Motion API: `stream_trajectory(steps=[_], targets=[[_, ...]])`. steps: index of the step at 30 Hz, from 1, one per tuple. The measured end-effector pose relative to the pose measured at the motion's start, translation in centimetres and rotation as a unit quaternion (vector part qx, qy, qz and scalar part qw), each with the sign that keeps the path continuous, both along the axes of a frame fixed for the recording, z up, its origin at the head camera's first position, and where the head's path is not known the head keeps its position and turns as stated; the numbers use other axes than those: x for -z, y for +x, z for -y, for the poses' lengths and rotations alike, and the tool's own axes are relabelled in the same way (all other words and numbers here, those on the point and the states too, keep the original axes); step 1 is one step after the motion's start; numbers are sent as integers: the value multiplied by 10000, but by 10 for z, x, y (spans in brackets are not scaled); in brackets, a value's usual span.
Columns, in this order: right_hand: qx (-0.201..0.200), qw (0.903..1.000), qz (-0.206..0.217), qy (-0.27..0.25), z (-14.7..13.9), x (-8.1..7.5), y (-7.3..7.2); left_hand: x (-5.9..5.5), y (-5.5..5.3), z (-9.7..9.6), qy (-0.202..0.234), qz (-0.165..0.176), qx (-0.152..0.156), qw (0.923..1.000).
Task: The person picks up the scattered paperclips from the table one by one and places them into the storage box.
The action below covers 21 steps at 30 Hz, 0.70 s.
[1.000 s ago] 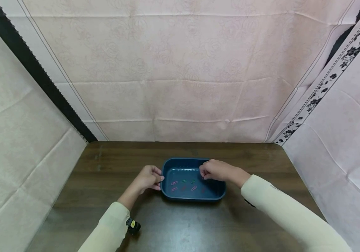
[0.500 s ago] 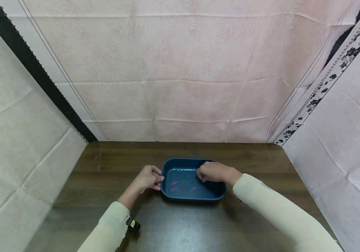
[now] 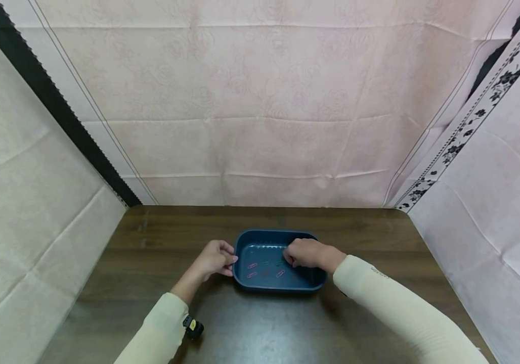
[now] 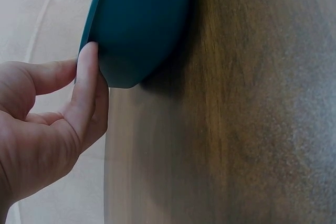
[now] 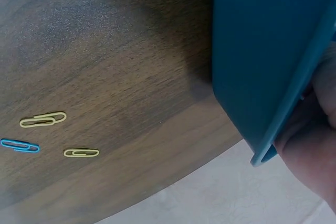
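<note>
Apparently level, the blue tray [image 3: 271,288] sits on the wooden table [image 3: 260,323], its left rim pinched between the thumb and fingers of the left hand [image 3: 216,259]. Over the tray's right half, the right hand [image 3: 307,253] dips inside with fingers curled downward; whether they have hold of a clip cannot be told. Pink clips [image 3: 280,273], green clips [image 3: 265,262] and faint red clips [image 3: 266,272] lie spread on the tray's floor, while two yellow clips [image 5: 43,119] and a blue clip [image 5: 20,145] lie outside the tray, apart from its wall. Such thin, flat clips could well slip from a poor pinch, or a neighbour be nudged by crowded fingertips; the tray might skid if the left pinch slackened as the right hand pushed, and the right sleeve [image 3: 378,283] could knock the tray's right rim
</note>
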State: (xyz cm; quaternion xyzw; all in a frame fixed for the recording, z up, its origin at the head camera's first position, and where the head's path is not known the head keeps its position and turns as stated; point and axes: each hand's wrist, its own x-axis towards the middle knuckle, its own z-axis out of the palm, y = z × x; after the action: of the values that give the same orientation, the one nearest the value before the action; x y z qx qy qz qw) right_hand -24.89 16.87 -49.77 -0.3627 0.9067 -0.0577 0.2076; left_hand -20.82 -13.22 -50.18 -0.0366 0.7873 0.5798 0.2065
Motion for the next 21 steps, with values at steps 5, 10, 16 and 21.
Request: stream_trajectory(steps=[5,10,16,21], targets=[[15,9999,-67,98,0,3,0,0,0,1,-2,-41,18,10000],[17,9999,-88,48,-1,3,1,0,1,1,-4,-42,3,10000],[-20,10000,-71,-63,-3,1,3,-1,2,1,-24,-26,-3,10000],[-53,9997,-86,-223,-4,-4,4,-1,2,0,16,-21,12,10000]])
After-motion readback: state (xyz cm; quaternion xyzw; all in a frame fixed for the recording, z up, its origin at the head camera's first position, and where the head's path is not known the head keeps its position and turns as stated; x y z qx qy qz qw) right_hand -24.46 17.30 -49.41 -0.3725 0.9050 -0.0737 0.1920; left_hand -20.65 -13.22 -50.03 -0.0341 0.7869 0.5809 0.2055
